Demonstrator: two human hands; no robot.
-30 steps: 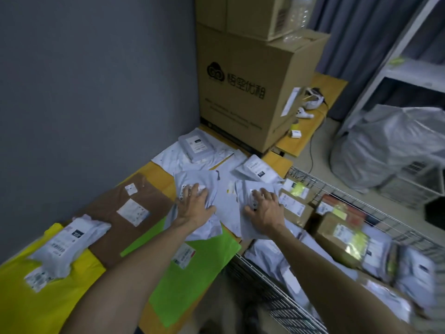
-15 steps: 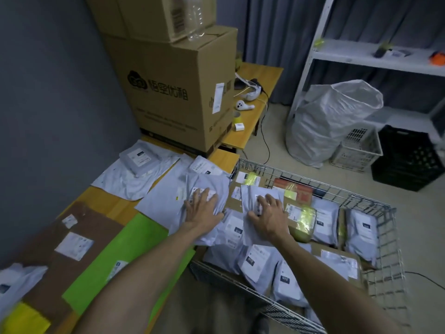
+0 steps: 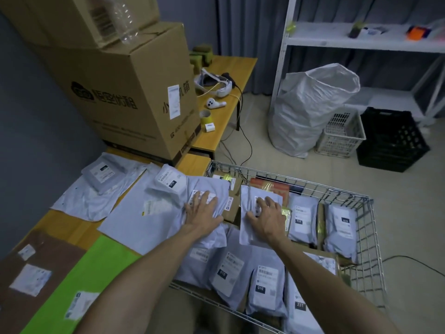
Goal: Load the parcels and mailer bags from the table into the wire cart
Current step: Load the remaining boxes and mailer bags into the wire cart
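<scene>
A cardboard box [image 3: 125, 100] printed with Chinese characters stands on the desk [image 3: 72, 227] beside a wire cart [image 3: 368, 227] packed with grey mailers [image 3: 261, 283] stickered "010". The left hand [image 3: 203, 212] lies flat, fingers spread, on a mailer bag [image 3: 216, 186] overhanging the desk edge. The right hand [image 3: 268, 216], fingers bent, presses a second bag [image 3: 250, 196] over the cart; whether it grips cannot be told.

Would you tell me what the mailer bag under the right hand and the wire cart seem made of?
Grey mailer bag: apparently thin plastic film, soft sheen, creased. Wire cart: metal wire grid, shiny, probably plated.
</scene>
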